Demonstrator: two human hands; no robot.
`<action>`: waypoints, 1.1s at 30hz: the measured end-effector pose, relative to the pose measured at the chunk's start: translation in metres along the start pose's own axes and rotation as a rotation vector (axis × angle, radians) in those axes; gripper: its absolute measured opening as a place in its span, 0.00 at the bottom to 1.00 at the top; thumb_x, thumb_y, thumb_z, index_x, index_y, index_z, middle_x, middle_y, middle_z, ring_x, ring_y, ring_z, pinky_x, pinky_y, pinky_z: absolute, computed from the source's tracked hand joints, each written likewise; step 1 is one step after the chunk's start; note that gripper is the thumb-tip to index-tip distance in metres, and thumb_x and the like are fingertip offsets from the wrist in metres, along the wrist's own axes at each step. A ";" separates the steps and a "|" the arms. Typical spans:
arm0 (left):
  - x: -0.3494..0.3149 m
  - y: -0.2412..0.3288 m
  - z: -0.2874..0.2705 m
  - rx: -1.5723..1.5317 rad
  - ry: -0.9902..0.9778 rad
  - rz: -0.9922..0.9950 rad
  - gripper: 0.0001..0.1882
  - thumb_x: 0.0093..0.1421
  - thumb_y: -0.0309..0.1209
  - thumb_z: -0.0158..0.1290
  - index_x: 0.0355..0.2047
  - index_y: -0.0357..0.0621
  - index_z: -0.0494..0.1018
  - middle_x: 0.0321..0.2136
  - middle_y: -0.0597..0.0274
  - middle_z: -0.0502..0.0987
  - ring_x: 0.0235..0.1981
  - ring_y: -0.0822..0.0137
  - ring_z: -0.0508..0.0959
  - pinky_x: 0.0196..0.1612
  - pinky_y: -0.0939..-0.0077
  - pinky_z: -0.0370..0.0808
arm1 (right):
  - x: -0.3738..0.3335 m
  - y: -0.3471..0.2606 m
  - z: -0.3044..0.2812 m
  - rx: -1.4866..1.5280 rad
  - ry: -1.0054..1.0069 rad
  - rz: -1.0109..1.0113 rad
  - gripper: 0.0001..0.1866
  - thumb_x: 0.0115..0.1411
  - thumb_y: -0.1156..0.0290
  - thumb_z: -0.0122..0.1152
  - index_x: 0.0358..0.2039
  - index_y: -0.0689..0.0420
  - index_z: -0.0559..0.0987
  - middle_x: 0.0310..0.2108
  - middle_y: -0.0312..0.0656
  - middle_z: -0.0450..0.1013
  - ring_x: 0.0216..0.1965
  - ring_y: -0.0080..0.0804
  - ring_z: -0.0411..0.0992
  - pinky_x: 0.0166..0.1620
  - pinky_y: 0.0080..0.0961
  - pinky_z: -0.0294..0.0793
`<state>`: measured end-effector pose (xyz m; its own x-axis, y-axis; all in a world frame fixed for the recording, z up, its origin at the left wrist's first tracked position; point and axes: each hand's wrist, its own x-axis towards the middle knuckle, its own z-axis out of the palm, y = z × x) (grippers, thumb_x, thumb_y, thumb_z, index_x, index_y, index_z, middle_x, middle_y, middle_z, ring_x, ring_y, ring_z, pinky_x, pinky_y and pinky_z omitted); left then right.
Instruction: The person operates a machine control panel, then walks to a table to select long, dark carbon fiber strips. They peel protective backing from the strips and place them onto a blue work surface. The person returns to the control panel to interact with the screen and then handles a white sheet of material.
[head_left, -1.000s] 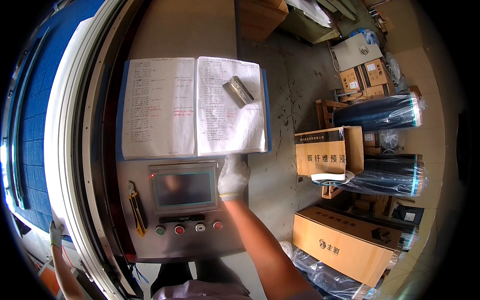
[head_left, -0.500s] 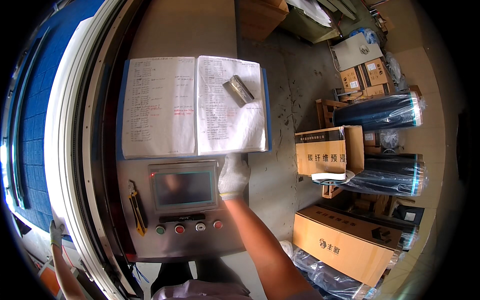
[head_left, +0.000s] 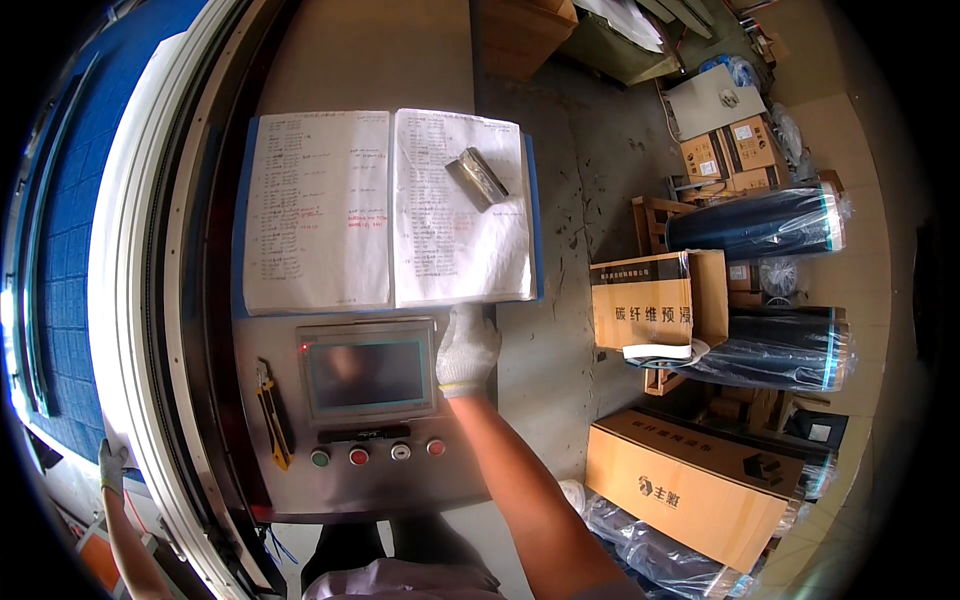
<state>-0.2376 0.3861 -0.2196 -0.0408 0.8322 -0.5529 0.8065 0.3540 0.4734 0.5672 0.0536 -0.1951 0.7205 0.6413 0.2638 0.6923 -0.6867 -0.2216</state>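
Note:
My right hand (head_left: 468,352), in a pale knit glove, rests on the metal console (head_left: 520,385) at the lower edge of an open book (head_left: 318,215). Its fingers look curled in, and whatever they may hold is hidden. Handwritten lines, some in red, fill both pages; a small metallic block (head_left: 478,178) lies on the right page. Left of this hand sits a touch screen (head_left: 366,374). Far to the left, my gloved left hand (head_left: 112,466) touches the pale edge of the blue-topped bed, fingers outstretched and thumb apart.
A yellow utility knife (head_left: 271,415) lies left of the screen, above coloured push buttons (head_left: 359,457). A long rail (head_left: 150,300) separates console and blue bed (head_left: 65,300). Cartons (head_left: 690,485) and film-wrapped dark rolls (head_left: 755,225) stand on the right.

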 end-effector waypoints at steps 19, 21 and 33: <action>-0.003 0.012 0.001 0.041 -0.021 -0.064 0.31 0.58 0.24 0.57 0.61 0.27 0.62 0.47 0.49 0.79 0.42 0.60 0.80 0.40 0.73 0.78 | 0.001 -0.002 -0.004 0.008 -0.043 0.024 0.06 0.60 0.70 0.57 0.37 0.55 0.72 0.33 0.46 0.73 0.32 0.48 0.74 0.35 0.44 0.74; -0.001 0.007 -0.002 0.048 -0.026 -0.040 0.31 0.58 0.23 0.57 0.61 0.27 0.63 0.47 0.49 0.79 0.42 0.60 0.80 0.42 0.73 0.78 | 0.002 -0.002 -0.004 0.009 -0.036 0.015 0.06 0.60 0.70 0.57 0.37 0.55 0.73 0.32 0.46 0.73 0.32 0.48 0.74 0.35 0.44 0.74; -0.009 0.022 0.010 0.045 0.006 -0.048 0.33 0.59 0.22 0.57 0.63 0.27 0.60 0.50 0.50 0.77 0.44 0.60 0.79 0.44 0.74 0.78 | 0.001 0.001 -0.003 0.040 -0.015 0.002 0.06 0.60 0.71 0.57 0.36 0.56 0.72 0.32 0.47 0.73 0.32 0.49 0.74 0.36 0.45 0.74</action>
<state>-0.2140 0.3822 -0.2110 -0.0840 0.8174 -0.5699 0.8295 0.3743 0.4146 0.5690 0.0527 -0.1926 0.7219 0.6453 0.2498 0.6920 -0.6739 -0.2590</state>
